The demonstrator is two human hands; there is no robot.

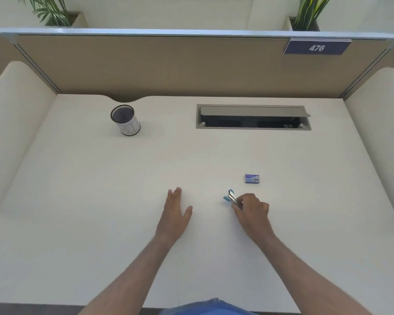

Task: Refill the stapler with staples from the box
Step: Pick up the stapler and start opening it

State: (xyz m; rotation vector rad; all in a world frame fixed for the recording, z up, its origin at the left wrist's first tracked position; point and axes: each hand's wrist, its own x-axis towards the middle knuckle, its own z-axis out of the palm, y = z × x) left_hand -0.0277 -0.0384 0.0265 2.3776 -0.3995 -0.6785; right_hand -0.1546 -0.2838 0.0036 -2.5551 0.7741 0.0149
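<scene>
A small blue and silver stapler (231,197) is held in my right hand (251,209), its front end sticking out to the upper left, just over the white desk (123,201). The fingers cover its rear part. A small blue staple box (252,178) lies closed on the desk, a short way beyond and slightly right of that hand. My left hand (175,212) rests flat on the desk to the left, fingers stretched and together, holding nothing.
A mesh pen cup (125,120) with a white label stands at the back left. A cable hatch (253,117) with its lid raised is set in the desk at the back right. Padded partitions close off both sides and the back.
</scene>
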